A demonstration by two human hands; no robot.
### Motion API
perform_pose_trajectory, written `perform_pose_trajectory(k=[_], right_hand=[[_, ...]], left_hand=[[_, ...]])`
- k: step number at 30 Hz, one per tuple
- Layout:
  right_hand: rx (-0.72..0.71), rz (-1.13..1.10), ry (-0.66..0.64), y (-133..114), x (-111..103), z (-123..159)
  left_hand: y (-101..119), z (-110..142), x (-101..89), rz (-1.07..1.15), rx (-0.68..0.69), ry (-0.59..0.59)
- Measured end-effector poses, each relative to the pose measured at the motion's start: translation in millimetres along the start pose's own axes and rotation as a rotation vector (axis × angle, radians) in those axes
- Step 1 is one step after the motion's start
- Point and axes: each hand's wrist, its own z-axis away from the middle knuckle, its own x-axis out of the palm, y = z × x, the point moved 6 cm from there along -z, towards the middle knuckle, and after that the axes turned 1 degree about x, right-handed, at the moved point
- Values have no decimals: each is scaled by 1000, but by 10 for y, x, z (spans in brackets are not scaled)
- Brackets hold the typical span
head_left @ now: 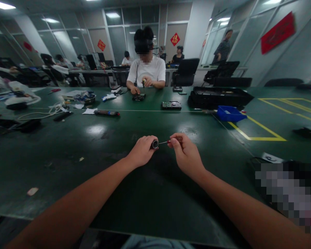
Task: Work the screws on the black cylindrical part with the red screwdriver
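My left hand is closed around a small dark cylindrical part, whose round end faces right. My right hand is closed in a pinch on a small screwdriver with a reddish handle; its thin metal shaft points left, with the tip at or in the end of the cylinder. Both hands hover just above the dark green table, near its middle.
Across the table a person in a white shirt works on a small device. A hard drive, a blue bin, a black tray, a dark tool and white cables lie further off. Yellow floor-tape lines mark the right side.
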Motion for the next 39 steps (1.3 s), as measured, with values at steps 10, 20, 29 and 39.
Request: perform_pose_trajectory(k=[10, 20, 29, 39], right_hand=[[-115, 126, 57, -126, -103, 14], [-190, 179, 19, -193, -106, 25], [-141, 272, 21, -206, -146, -23], [-149, 370, 48, -100, -177, -119]], left_hand=[[-42, 3, -6, -9, -29, 6], [-50, 5, 25, 19, -29, -28], [-78, -2, 25, 77, -65, -38], [-73, 5, -35, 129, -100, 37]])
